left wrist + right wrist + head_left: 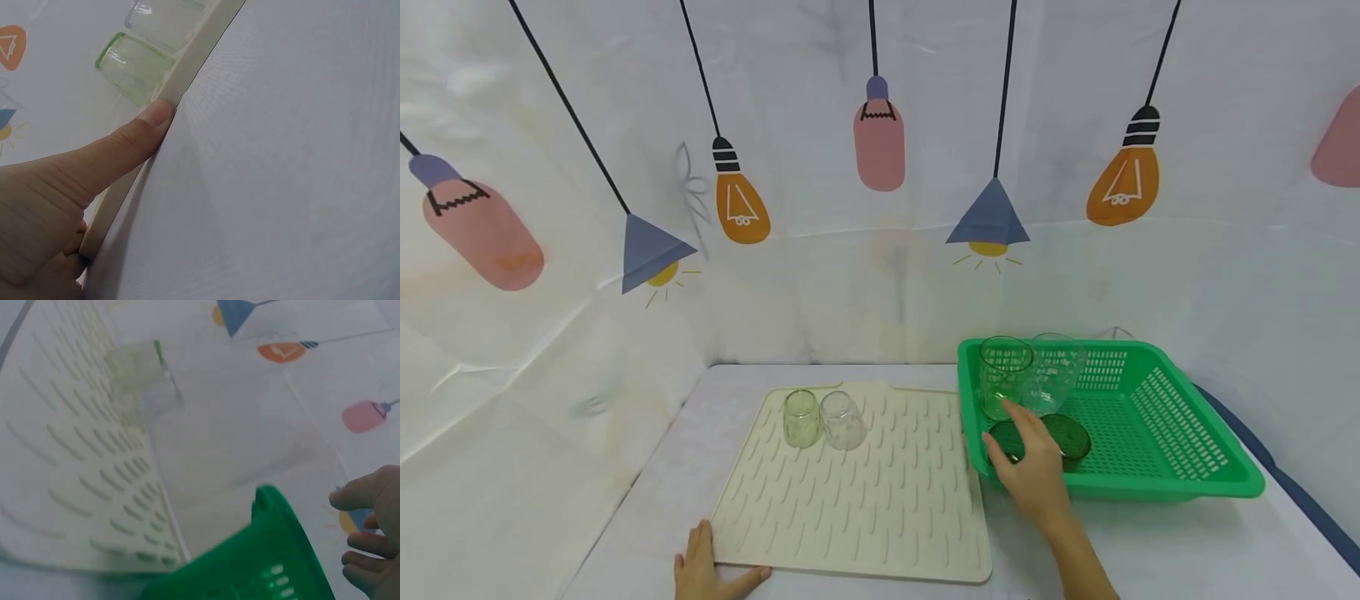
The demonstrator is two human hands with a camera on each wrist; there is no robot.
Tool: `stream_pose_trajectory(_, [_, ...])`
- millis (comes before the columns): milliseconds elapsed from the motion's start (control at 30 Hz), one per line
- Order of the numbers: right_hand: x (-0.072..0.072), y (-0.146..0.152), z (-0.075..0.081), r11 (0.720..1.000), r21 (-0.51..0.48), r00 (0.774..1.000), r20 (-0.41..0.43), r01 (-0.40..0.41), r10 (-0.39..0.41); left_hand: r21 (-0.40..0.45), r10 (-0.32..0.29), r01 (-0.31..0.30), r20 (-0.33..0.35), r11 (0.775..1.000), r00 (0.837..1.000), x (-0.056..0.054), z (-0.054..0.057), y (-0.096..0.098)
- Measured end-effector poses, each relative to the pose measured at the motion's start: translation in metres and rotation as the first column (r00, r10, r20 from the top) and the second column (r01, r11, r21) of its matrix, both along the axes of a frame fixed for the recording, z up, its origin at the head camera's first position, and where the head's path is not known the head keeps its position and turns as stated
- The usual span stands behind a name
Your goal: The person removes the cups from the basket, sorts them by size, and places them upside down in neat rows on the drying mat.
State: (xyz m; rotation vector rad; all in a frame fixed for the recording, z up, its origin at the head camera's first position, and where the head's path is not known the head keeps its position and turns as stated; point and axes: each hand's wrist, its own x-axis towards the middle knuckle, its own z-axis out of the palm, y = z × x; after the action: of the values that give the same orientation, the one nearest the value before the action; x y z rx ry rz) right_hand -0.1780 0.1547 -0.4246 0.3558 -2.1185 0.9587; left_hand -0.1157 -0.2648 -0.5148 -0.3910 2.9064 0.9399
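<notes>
My left hand (pixel 703 571) rests at the near left corner of a cream ridged drying board (pixel 850 508). Its thumb (pixel 128 140) lies along the board's front edge. A green-tinted glass (pixel 802 421) and a clear glass (pixel 844 423) stand side by side toward the board's far left. My right hand (pixel 1033 471), fingers spread and holding nothing, hovers over the left part of a green plastic basket (pixel 1165 487). Below and around it are a tall greenish glass (pixel 1002 383), a clear glass (pixel 1058 375) and two dark green glass dishes (pixel 1067 440), one partly hidden by the hand.
The basket stands right beside the board on a white table (pixel 685 467). A white sheet printed with lamps (pixel 820 292) hangs behind and at the left. Along the right side runs a dark blue strip (pixel 1311 508).
</notes>
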Motion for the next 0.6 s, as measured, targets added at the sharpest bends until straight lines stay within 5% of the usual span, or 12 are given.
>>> stream_pose_trajectory(300, [0.01,0.07,-0.005,0.983,0.13,0.965,0.21,0.131,-0.156,-0.016,-0.001,0.001,0.004,1.0,1.0,-0.002,-0.001,-0.001])
stream_pose_trajectory(400, [0.012,0.088,-0.002,0.97,0.2,0.918,0.342,0.138,-0.201,-0.023,0.001,0.0,0.012,1.0,1.0,-0.002,-0.002,-0.001])
stream_pose_trajectory(600, [0.0,0.107,0.008,0.961,0.276,0.773,0.603,0.027,-0.195,-0.038,0.001,0.0,0.019,0.999,1.0,-0.003,-0.002,0.0])
